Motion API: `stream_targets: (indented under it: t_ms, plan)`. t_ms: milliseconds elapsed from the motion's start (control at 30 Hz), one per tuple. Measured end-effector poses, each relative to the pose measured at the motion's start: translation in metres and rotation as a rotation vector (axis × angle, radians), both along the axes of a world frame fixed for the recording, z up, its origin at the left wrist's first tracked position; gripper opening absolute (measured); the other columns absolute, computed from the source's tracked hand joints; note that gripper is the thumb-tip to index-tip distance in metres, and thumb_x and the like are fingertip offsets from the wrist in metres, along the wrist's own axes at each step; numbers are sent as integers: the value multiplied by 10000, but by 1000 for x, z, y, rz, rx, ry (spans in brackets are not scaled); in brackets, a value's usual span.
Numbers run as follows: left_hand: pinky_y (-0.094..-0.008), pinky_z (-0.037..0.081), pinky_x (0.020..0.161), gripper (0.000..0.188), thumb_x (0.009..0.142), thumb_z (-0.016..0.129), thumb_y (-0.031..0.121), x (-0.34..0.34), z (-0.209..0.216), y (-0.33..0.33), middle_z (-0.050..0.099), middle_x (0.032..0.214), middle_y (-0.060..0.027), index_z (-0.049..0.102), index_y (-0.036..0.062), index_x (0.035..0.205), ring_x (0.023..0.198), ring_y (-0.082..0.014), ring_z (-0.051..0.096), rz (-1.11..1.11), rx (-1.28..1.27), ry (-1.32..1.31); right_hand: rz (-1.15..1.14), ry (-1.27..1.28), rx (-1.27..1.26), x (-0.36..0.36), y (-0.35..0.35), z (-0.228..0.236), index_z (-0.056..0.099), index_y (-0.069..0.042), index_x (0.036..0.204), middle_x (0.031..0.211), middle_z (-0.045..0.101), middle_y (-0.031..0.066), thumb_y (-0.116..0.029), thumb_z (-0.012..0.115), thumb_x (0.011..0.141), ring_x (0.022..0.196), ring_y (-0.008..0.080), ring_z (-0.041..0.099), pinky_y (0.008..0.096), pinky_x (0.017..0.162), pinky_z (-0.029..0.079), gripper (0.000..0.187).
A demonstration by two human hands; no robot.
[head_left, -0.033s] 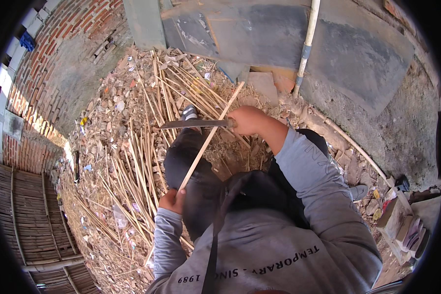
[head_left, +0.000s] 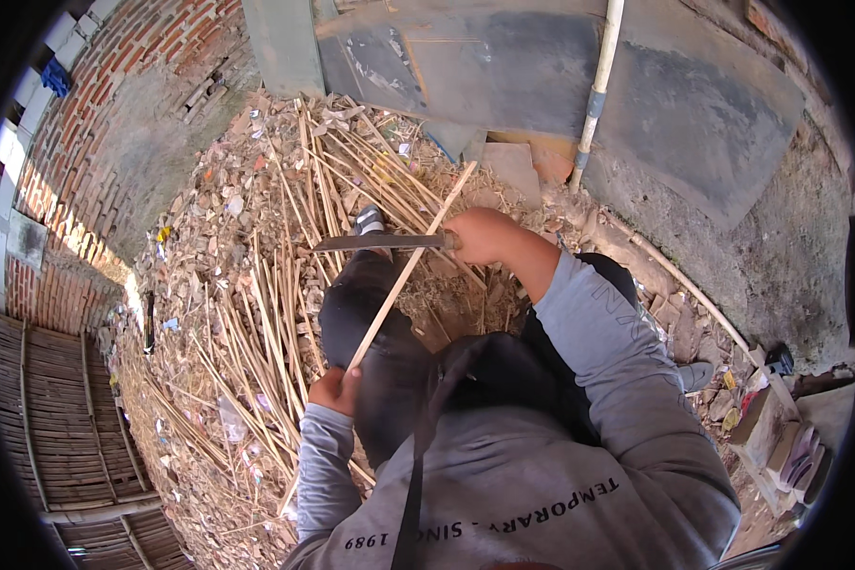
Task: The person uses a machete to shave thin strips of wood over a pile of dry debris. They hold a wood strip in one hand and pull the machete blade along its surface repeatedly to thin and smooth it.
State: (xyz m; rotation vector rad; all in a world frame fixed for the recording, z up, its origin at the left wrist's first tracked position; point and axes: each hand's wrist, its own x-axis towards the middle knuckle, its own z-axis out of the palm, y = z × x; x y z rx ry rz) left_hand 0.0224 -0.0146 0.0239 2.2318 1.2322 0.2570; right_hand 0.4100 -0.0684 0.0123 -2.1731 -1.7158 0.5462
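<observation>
A long, pale bamboo strip [head_left: 382,312] slants across my lap from lower left to upper right. Its near end sits in my left hand [head_left: 335,389], whose fingers are closed around it beside my left knee. My right hand [head_left: 483,235] grips the handle of a long, dark-bladed knife [head_left: 375,241]. The blade lies level, pointing left, and crosses the strip's upper part close to my right hand. Whether the edge bites into the strip, I cannot tell. Beyond the blade, the strip's far end sticks out free.
Many bamboo strips [head_left: 271,328] lie in loose bundles to my left, and another pile [head_left: 380,166] lies ahead. Rubble and litter [head_left: 199,247] cover the ground. A pole [head_left: 596,100] leans by grey panels [head_left: 503,71]. Sandals [head_left: 800,456] rest on a ledge at right.
</observation>
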Motion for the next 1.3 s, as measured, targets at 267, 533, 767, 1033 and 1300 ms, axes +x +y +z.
stream_targets:
  t_ms: [267,533,767,1033,1300]
  plan:
    - [-462,456,618,478,910,569,457,-5,-9,5,579,660,-250,592,4,760,669,-438,584,-31,65,65,-13,-48,-4,-5,0,11,671,-132,1044,925,668,172,-242,684,702,900,357,652,474,770,526,359]
    - [-423,436,579,470,911,579,429,-4,-14,3,560,597,-205,581,-2,722,581,-356,577,-2,83,36,-57,-12,145,-12,-2,14,651,-106,1081,928,669,186,-321,700,760,905,367,647,470,774,517,389]
    - [-518,469,613,442,917,555,432,4,2,-11,589,653,-258,558,29,736,681,-468,601,9,182,115,10,66,202,-24,4,2,634,-88,1096,909,667,193,-374,696,796,886,383,643,472,769,510,419]
    - [-520,488,665,480,923,520,468,3,-1,-8,607,654,-233,575,42,709,690,-460,613,7,199,160,18,-89,69,-35,1,17,653,-127,1060,875,665,188,-356,699,771,853,390,640,486,744,513,371]
    - [-391,433,598,467,913,590,438,-6,-11,16,562,638,-167,590,3,744,598,-261,553,-76,-102,-24,-134,22,81,-2,4,-2,640,-165,1142,960,675,182,-314,679,771,904,376,645,467,790,521,402]
